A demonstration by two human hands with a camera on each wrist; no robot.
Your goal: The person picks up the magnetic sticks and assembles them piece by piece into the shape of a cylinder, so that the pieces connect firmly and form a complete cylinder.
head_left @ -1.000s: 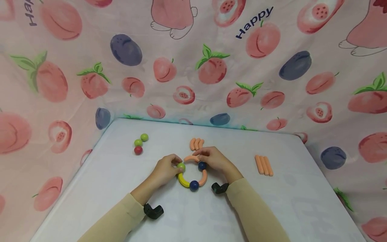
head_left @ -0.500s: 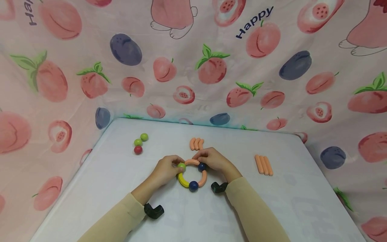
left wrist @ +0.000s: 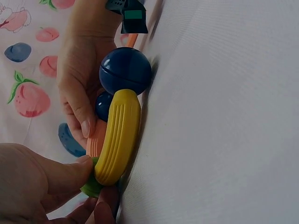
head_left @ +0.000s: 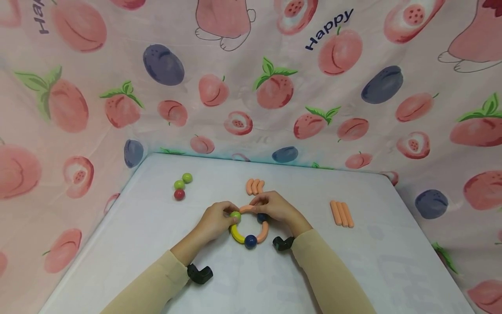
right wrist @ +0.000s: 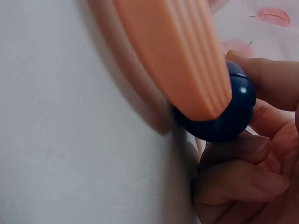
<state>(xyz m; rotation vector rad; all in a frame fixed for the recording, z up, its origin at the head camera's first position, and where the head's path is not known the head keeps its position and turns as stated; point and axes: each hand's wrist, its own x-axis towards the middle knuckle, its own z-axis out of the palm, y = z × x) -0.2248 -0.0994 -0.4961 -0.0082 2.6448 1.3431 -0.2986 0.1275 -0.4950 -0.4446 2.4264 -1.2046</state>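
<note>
A ring of curved sticks and balls lies on the white table. My left hand (head_left: 213,221) pinches the green ball (head_left: 235,215) at its upper left; the left wrist view shows thumb and fingers on that ball (left wrist: 90,187), against the yellow curved stick (left wrist: 119,137). My right hand (head_left: 279,206) pinches the right end of the top orange curved stick (head_left: 246,209), its fingers partly covering a dark blue ball (head_left: 262,217). In the right wrist view the fingers curl beside this ball (right wrist: 229,116), which touches another orange stick (right wrist: 180,56). A second blue ball (head_left: 250,241) joins the ring's bottom.
Two green balls (head_left: 187,178) and a red ball (head_left: 179,194) lie at the back left. Three curved orange sticks (head_left: 255,186) lie just behind the ring. Three straight orange sticks (head_left: 342,213) are at the right. Fruit-patterned cloth (head_left: 239,100) hangs behind the table.
The top orange curved stick has come down from a tilted position into the gap between the green and blue balls. My right hand shifted slightly left over the blue ball; my left hand stayed on the green ball.
</note>
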